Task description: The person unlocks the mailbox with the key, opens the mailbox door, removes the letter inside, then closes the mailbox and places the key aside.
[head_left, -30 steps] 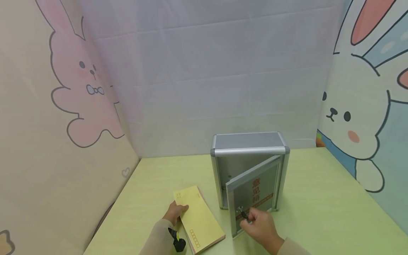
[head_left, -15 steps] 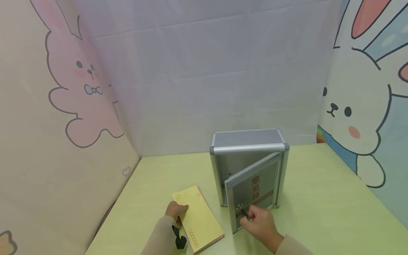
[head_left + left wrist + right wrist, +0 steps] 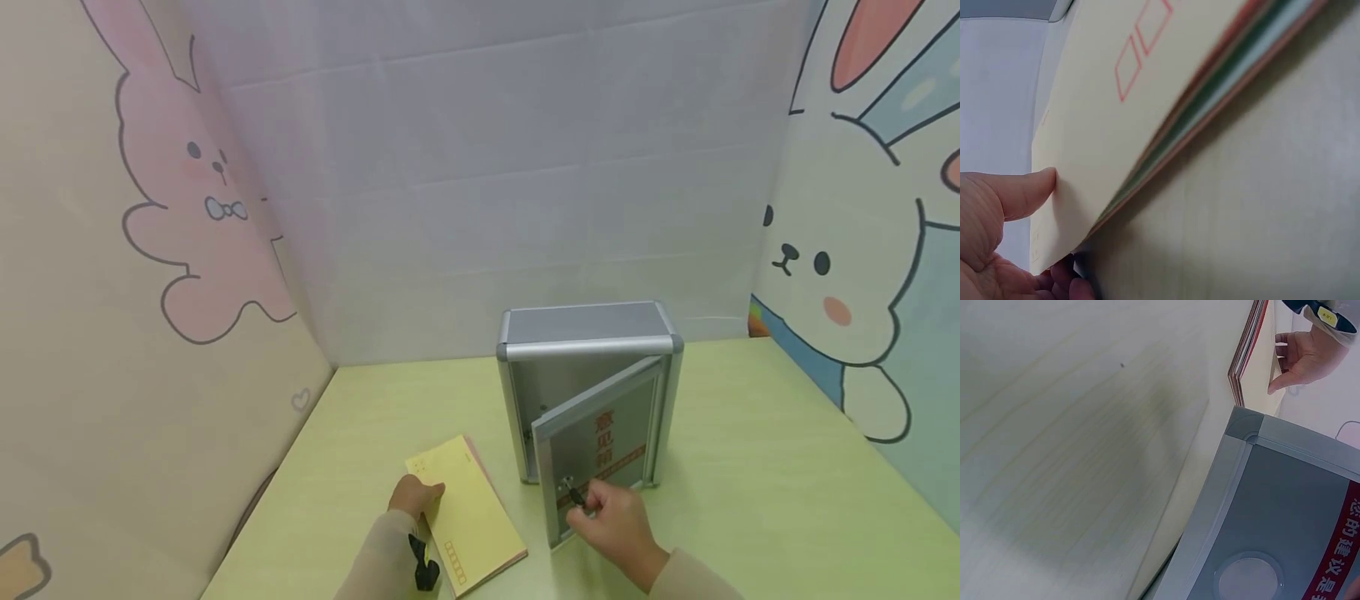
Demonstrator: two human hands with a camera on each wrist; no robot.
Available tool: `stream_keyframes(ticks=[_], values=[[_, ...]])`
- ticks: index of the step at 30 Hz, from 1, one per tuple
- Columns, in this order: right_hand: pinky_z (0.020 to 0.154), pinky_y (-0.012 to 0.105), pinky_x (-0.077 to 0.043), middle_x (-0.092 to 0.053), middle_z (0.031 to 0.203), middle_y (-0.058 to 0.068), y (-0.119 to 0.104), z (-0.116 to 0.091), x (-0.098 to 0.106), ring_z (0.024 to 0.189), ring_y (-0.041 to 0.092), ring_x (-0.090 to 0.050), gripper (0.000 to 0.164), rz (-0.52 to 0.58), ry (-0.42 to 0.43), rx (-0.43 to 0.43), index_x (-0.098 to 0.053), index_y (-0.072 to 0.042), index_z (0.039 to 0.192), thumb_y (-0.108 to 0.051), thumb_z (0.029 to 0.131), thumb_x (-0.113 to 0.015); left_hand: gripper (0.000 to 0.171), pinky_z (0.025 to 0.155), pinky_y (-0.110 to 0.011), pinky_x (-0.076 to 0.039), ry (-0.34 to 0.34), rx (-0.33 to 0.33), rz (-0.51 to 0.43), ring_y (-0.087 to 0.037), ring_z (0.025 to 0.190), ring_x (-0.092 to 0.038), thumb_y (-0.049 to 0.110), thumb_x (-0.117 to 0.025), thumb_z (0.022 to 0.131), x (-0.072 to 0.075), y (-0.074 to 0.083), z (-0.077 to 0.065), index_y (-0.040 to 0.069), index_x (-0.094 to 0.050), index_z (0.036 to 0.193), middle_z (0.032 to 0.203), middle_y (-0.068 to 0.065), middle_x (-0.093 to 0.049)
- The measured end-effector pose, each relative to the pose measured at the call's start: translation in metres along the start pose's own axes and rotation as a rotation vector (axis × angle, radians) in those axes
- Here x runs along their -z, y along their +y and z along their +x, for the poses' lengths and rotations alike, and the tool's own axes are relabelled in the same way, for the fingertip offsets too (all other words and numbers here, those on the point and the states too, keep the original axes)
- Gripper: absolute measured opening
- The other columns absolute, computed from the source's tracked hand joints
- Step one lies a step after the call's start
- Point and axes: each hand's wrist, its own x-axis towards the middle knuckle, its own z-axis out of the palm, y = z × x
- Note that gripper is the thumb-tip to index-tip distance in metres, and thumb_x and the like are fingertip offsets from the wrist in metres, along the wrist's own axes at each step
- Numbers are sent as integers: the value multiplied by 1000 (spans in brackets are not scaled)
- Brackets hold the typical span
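A stack of yellow envelopes [image 3: 476, 517] lies slanted on the table, its edges showing several coloured layers in the left wrist view. My left hand [image 3: 414, 496] grips its left edge, thumb [image 3: 1032, 190] on top and fingers tucked beneath. To the right stands a grey metal suggestion box [image 3: 588, 325] with its front door [image 3: 626, 417] swung part way out, red characters on the panel. A key with a black head [image 3: 576, 497] sits in the door's lock. Pinching that key is my right hand [image 3: 618, 525], of which barely a sliver shows in the right wrist view.
The pale yellow-green table [image 3: 757, 467] meets a white cloth backdrop [image 3: 465, 183] behind the box. Side walls carry rabbit drawings. A black strap device [image 3: 423, 562] is on the left wrist.
Both hands keep their holds on the envelopes and the key. The door stays at about the same angle; the head view has shifted slightly.
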Motion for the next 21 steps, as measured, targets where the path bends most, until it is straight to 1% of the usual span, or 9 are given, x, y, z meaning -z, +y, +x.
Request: stream_keyframes(ticks=[4,9,11,14,16,17,19,21], values=[[45,8,-13,-28,43,-14,1,0,0,52,-15,-14,30,-4,5,7,-33,-19,53,-7,52,-60,36,73,-42,-50,8,-13,-21,-27,73,-56,16,-68,84,-2,-2,1,-17,-56,93,80,-18,-59],[45,8,-12,-28,42,-12,3,-1,-1,52,-15,-14,30,-3,10,17,-33,-19,53,-7,51,-59,45,80,-47,-49,18,21,-63,-34,83,-59,16,-69,84,-2,-2,2,-21,-51,102,89,-24,-59],[45,8,-12,-28,42,-12,3,-1,-1,51,-14,-14,30,13,7,15,-33,-19,53,-6,51,-59,52,83,-50,-47,28,42,-75,-38,87,-58,17,-70,83,-2,-2,2,-22,-45,107,92,-28,-57],[44,7,-12,-27,41,-11,3,-2,-1,49,-13,-15,30,34,3,7,-32,-19,52,-4,51,-58,63,84,-55,-44,72,64,-63,-47,91,-53,24,-70,83,-1,-1,3,-22,-38,112,98,-33,-51],[44,8,-12,-26,41,-11,3,-2,-1,49,-12,-15,30,35,1,5,-32,-19,52,-4,51,-58,70,82,-58,-42,104,71,-38,-51,94,-49,31,-69,84,1,1,3,-20,-34,116,101,-35,-46],[44,8,-12,-27,41,-11,3,-2,-1,49,-12,-15,30,31,1,5,-32,-19,52,-4,51,-58,71,81,-59,-40,116,70,-27,-51,94,-48,35,-69,84,2,3,3,-18,-34,116,102,-35,-45],[45,8,-12,-27,41,-11,4,-2,-2,50,-13,-15,30,25,2,4,-32,-19,52,-5,51,-58,70,79,-60,-39,118,49,-3,-53,95,-47,38,-66,85,5,8,3,-16,-35,116,103,-34,-45],[44,8,-12,-27,41,-11,4,-3,-2,50,-14,-15,30,20,2,3,-32,-19,52,-5,51,-59,67,77,-59,-39,99,30,13,-52,95,-48,40,-64,87,9,14,1,-14,-37,115,103,-32,-48]])
